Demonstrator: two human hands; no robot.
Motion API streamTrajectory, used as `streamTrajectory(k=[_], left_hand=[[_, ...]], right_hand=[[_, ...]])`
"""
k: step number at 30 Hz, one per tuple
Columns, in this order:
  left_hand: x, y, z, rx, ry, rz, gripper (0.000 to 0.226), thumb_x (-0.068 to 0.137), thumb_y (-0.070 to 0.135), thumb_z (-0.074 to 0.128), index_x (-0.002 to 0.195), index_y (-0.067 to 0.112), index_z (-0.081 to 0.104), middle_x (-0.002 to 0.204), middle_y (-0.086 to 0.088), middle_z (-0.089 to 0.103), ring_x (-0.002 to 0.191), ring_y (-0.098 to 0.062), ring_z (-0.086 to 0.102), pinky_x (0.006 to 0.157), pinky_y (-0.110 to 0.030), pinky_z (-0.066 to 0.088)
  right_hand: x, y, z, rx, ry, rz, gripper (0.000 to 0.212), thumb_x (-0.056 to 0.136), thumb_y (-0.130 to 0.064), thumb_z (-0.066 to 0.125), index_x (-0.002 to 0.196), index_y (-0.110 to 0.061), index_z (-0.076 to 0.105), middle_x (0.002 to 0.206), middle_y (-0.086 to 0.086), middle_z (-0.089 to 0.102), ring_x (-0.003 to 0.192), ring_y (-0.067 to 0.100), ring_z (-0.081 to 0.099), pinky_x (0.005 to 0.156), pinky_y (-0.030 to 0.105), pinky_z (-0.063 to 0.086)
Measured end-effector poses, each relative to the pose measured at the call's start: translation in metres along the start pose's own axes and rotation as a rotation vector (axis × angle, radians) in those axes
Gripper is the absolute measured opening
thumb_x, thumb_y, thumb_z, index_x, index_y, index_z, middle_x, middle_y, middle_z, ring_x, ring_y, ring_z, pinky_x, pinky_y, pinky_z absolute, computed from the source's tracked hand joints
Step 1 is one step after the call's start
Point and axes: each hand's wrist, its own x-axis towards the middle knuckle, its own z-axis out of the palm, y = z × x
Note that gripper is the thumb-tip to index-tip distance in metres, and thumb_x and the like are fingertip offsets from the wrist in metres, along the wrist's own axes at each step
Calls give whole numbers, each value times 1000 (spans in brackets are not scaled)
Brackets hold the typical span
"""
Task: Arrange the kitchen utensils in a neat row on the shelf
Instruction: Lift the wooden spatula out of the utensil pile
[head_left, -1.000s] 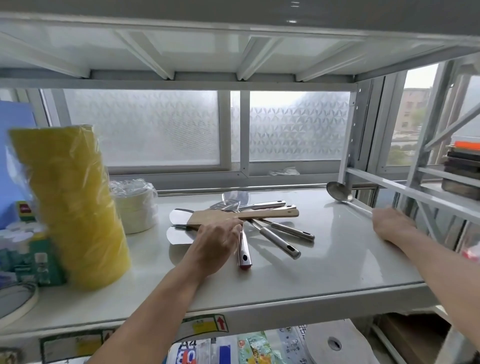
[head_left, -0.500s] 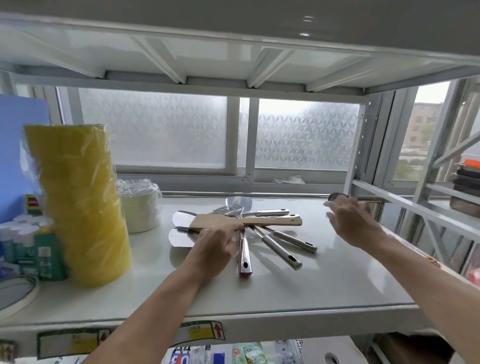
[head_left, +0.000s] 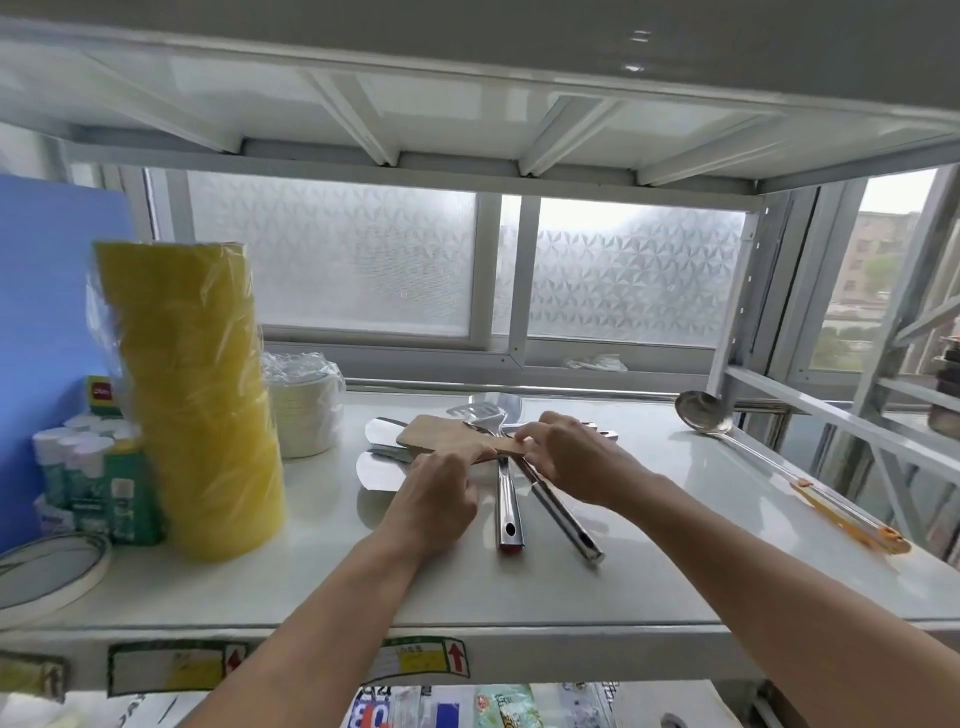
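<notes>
left hand: fingers curled on the wooden spatula, grip seemingly closed | right hand: pinching the same spatula's handle | spatula: atop the steel utensil pile mid-shelf | ladle: lying alone, well right of the pile | yellow wrapped stack: standing upright at left

Metal rack by a window, daylight.
White shelving frame stands against frosted patterned window panes; clear glass at right shows buildings; blue board at left.
</notes>
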Motion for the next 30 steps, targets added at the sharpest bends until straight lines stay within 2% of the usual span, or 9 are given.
streamTrajectory(k=[2,7,12,17,19,21,24,27,30], left_hand=[[1,-1,0,5,-7,3,62,70,14,40,125,27,64,122,1,72,116,-26,64,100,-39,48],[0,0,1,20,13,49,56,75,8,47,127,21,66,128,0,69,123,-22,60,107,-34,44],[0,2,0,33,6,54,47,80,5,54,123,18,67,132,-2,67,126,-20,58,107,-31,41],[2,-1,2,24,0,53,47,77,5,51,119,18,68,126,-1,70,121,-21,61,105,-33,44],[2,-2,2,22,3,51,48,75,7,51,118,18,69,125,0,71,120,-21,62,105,-34,44],[1,-2,3,17,-5,51,49,74,8,51,118,19,69,124,0,71,120,-21,62,105,-34,45],[1,-4,3,8,-12,47,49,73,7,50,117,19,68,123,0,71,120,-22,62,104,-36,45],[0,-5,3,7,-2,45,46,76,6,51,116,20,68,124,0,71,120,-22,62,104,-37,45],[0,-5,4,10,-12,41,44,80,6,54,120,20,66,128,-1,69,123,-22,59,106,-37,43]], right_hand=[[0,-3,-2,23,-25,2,28,102,-23,45,121,-17,63,106,10,58,95,30,63,83,34,47],[-2,-9,-7,24,-47,24,29,102,-29,39,126,-22,54,105,9,52,103,32,60,90,46,50],[-8,-7,-15,117,-8,195,38,101,-33,44,139,-29,46,120,9,56,111,29,59,98,47,48],[-19,-27,-14,208,-102,262,43,99,-11,40,139,-22,48,122,6,64,110,24,58,89,31,42],[-25,-43,-9,231,-177,267,50,94,-5,37,139,-24,48,126,8,63,113,27,58,93,33,45],[-28,-55,-3,215,-194,269,54,88,-6,34,137,-26,48,120,14,64,107,32,60,89,37,51],[-26,-60,-1,229,-143,270,48,90,-8,37,133,-22,51,118,16,63,110,34,59,86,34,48],[-22,-43,-5,245,-54,294,39,91,-10,43,127,-16,55,112,15,66,105,33,61,76,31,40],[-25,-2,-12,159,-5,404,49,88,-6,41,136,-17,49,110,23,62,99,39,60,79,35,46]])
